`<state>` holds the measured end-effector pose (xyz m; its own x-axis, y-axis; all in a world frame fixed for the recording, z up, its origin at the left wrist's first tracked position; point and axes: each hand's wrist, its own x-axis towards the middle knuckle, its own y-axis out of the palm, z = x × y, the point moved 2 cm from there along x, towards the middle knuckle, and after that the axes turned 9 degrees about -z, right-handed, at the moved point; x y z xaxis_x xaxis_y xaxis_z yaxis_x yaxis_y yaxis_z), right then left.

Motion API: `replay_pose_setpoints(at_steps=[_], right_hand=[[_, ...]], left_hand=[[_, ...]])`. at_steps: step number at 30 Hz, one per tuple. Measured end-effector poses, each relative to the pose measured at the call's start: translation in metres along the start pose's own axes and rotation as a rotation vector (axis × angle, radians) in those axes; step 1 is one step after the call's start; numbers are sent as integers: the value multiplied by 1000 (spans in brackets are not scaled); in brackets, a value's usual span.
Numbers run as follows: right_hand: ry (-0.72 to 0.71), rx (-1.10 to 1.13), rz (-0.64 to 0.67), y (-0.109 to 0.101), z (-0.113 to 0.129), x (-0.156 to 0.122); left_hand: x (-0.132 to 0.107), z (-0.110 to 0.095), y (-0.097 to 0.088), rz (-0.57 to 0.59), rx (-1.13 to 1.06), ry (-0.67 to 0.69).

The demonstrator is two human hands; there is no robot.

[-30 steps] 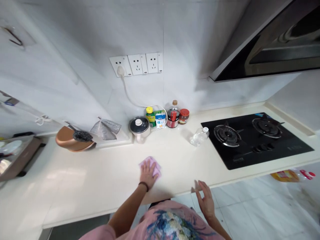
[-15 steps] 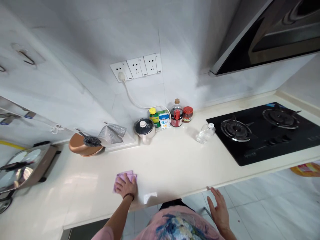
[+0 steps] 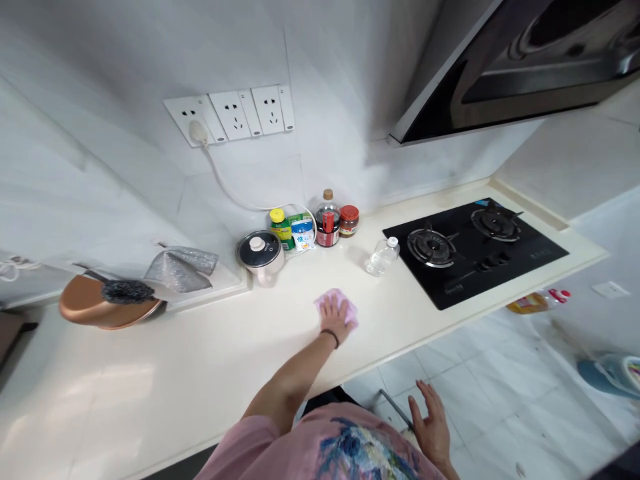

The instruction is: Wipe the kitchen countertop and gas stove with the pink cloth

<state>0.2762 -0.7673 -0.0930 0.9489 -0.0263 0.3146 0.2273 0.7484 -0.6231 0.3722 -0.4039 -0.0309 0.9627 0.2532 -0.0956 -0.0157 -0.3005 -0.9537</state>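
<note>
My left hand point(image 3: 335, 317) lies flat, fingers spread, pressing a pink cloth point(image 3: 339, 303) onto the cream countertop point(image 3: 210, 340). A dark band circles that wrist. My right hand point(image 3: 433, 427) hangs below the counter edge over the tiled floor, fingers apart, holding nothing. A clear plastic bottle point(image 3: 381, 257) lies on its side to the right of the cloth, close to the black gas hob point(image 3: 470, 250).
A small lidded pot point(image 3: 260, 252), a yellow-capped jar point(image 3: 281, 227), a carton point(image 3: 302, 233), a dark sauce bottle point(image 3: 327, 220) and a red-lidded jar point(image 3: 349, 221) stand by the wall. A copper pan point(image 3: 100, 308) with a brush sits left. A range hood point(image 3: 505, 67) hangs upper right.
My left hand slid the pink cloth leftward, then back to the right toward the bottle. My right hand dropped from the counter edge to below it.
</note>
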Motion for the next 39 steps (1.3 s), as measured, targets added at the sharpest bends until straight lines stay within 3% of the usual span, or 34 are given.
replay_pose_setpoints(at_steps=[3,5,7,10,13,20,23,25,28,31,35,39], right_hand=[[-1,3,21,4,-2,-4],[-19,14,48,11,-1,-5],[-49,28,71,21,4,-2],[-104,51,109,37,21,8],[-171,74,156,54,44,20],[-239,155,203,88,90,32],[-222,156,210,90,98,24],[-206,145,199,87,98,16],[-178,118,163,76,88,0],[-147,83,117,65,69,-15],[-153,81,109,63,51,-11],[-159,135,128,68,54,28]], left_hand=[[-38,-40,34,48,-16,282],[-62,-43,41,64,-3,398],[-80,-29,34,73,6,449],[-107,15,11,81,24,398],[-147,74,-12,62,82,228],[-293,220,-47,-34,276,-283],[-333,261,-51,-113,362,-491],[-341,275,-48,-148,395,-597],[-326,272,-42,-169,397,-664],[-293,244,-37,-162,356,-592],[-231,181,-26,-104,276,-386],[-162,104,-9,-31,178,-151]])
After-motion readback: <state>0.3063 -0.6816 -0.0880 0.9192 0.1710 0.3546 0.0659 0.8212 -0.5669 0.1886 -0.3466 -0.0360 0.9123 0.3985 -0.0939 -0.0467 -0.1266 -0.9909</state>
